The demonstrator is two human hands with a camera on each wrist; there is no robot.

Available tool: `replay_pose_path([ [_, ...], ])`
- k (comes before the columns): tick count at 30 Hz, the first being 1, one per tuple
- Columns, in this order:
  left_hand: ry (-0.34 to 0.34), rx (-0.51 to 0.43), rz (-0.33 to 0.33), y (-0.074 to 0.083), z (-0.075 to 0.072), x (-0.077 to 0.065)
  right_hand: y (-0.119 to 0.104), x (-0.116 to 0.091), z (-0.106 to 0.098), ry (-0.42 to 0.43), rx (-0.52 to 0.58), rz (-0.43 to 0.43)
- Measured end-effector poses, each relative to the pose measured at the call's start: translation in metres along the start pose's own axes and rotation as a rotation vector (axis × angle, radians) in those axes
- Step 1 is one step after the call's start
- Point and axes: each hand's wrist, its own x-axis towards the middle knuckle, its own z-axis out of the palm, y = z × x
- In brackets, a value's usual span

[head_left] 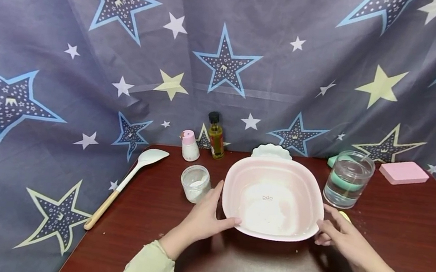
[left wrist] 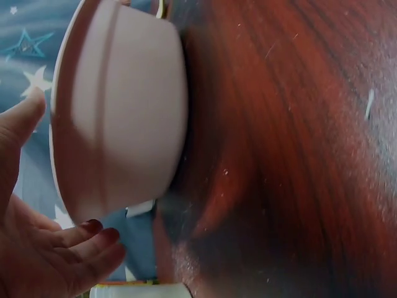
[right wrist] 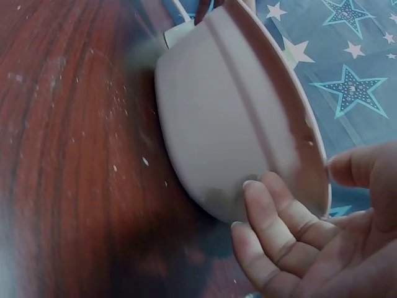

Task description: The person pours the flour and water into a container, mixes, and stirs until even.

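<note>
A pale pink basin (head_left: 273, 199) with a shiny inside sits on the dark red table between both hands. My left hand (head_left: 200, 217) lies at its left side, fingers fairly straight and thumb over the front rim. In the left wrist view, the fingertips (left wrist: 108, 239) are at the basin's outer wall. With my right hand (head_left: 342, 237) I hold the right edge of the basin. Its thumb is at the rim and its bent fingers (right wrist: 260, 205) rest against the outer wall, as the right wrist view shows.
Left of the basin are a jar of white powder (head_left: 196, 184), a pink-capped shaker (head_left: 189, 146), an oil bottle (head_left: 216, 138) and a white ladle (head_left: 127, 183). Behind it shows a white scalloped thing (head_left: 272, 151). On the right stand a water container (head_left: 347, 180) and a pink block (head_left: 404, 173).
</note>
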Motion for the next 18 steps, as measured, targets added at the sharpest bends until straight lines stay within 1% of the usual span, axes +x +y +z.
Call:
replay_pose_path([
  [2, -0.014, -0.01, 0.015, 0.001, 0.003, 0.0, 0.001, -0.001, -0.006, 0.0, -0.022, -0.019],
  [4, -0.028, -0.015, 0.015, 0.002, 0.004, -0.001, 0.002, -0.002, -0.013, 0.03, -0.065, -0.045],
  [6, -0.044, -0.012, -0.001, 0.003, 0.005, -0.001, 0.003, -0.003, -0.022, 0.094, -0.133, -0.08],
  [9, -0.063, -0.003, -0.03, 0.003, 0.004, -0.002, 0.002, -0.003, -0.037, 0.23, -0.261, -0.089],
  [12, -0.072, 0.002, -0.032, 0.004, 0.004, -0.002, 0.001, -0.004, -0.052, 0.358, -0.36, -0.075],
  [14, -0.077, 0.004, -0.034, 0.004, 0.004, -0.001, 0.001, -0.003, -0.062, 0.424, -0.408, -0.047],
  [16, -0.079, 0.003, -0.033, 0.005, 0.004, -0.001, 0.0, 0.001, -0.071, 0.465, -0.459, -0.012],
  [18, -0.081, -0.003, -0.034, 0.005, 0.003, 0.0, -0.001, 0.006, -0.079, 0.468, -0.476, 0.024],
])
